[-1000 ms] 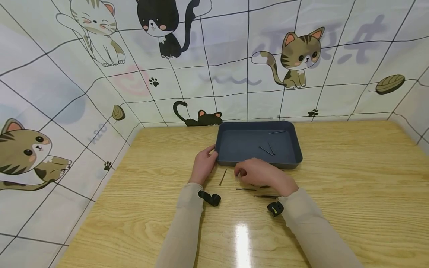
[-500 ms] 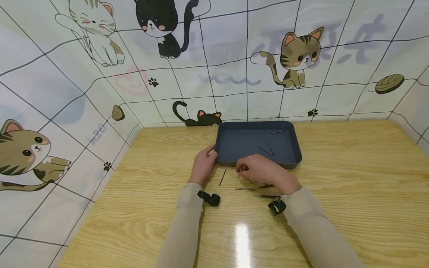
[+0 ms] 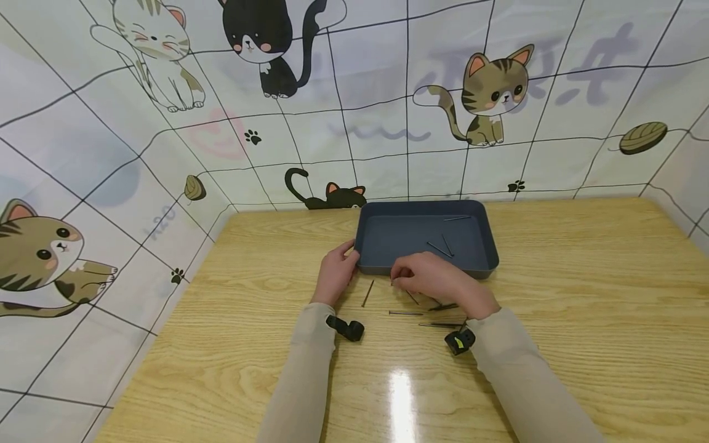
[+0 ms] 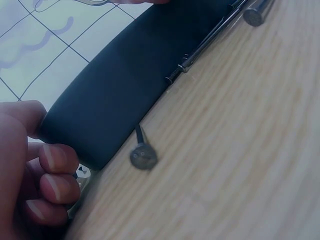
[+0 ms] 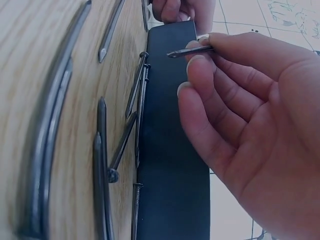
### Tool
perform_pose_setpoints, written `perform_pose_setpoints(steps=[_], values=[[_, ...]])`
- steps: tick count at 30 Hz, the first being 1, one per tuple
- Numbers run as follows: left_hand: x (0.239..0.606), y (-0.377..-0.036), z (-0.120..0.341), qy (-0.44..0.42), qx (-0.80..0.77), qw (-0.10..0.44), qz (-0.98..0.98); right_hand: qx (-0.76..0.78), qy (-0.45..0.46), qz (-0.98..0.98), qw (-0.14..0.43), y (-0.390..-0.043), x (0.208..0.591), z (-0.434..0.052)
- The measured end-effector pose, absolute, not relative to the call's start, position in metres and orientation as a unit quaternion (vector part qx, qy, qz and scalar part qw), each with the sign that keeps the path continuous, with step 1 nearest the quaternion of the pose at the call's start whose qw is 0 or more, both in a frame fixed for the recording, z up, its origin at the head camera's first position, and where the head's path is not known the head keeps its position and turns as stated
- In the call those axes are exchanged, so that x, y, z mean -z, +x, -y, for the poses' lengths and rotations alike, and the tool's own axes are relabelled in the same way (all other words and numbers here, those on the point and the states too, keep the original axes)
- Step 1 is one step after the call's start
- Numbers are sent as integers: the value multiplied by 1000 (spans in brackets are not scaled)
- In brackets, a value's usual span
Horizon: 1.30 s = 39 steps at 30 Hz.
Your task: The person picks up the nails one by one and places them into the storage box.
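Right hand (image 3: pixel 437 284) — grip pinched on one nail (image 5: pixel 192 51), lifted just before the dark tray (image 3: pixel 370 241); left hand (image 3: pixel 335 274) holds the tray's near corner. Loose nails (image 3: pixel 406 313) lie on the counter (image 3: pixel 554 320). Judged step: carrying; next, release above the tray.

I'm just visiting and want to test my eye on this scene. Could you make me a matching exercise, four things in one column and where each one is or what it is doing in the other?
Things:
1. left hand
2. right hand
3. dark tray
4. loose nails

States:
A. lie on the wooden table in front of the tray
B. pinches one nail at the fingertips
C. grips the tray's near left corner
D. has three nails lying inside it

Pairs: 1-C, 2-B, 3-D, 4-A
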State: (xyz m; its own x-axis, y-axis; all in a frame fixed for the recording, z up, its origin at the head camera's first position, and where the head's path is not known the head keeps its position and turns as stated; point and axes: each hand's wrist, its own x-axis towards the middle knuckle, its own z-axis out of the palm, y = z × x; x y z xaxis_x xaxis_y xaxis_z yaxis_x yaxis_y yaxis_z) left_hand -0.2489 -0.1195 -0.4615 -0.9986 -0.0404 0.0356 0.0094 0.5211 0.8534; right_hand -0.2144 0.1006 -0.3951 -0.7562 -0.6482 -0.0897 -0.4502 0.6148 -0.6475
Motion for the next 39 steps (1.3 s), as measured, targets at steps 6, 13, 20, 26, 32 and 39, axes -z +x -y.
perform_pose_setpoints(steps=[6,13,20,26,32,39], values=[[462,-249,120,9,491,27,871,326,-312,-877,166,-216,396,-103],[461,-248,120,8,494,25,869,367,-284,-869,172,-221,402,-107],[461,-249,120,6,493,26,870,428,-265,-847,172,-225,408,-112],[462,-248,120,8,498,25,867,442,-236,-853,150,-226,408,-115],[462,-248,120,10,501,24,865,492,-194,-841,118,-228,410,-117],[461,-247,120,10,500,25,866,593,-118,-793,75,-232,414,-124]])
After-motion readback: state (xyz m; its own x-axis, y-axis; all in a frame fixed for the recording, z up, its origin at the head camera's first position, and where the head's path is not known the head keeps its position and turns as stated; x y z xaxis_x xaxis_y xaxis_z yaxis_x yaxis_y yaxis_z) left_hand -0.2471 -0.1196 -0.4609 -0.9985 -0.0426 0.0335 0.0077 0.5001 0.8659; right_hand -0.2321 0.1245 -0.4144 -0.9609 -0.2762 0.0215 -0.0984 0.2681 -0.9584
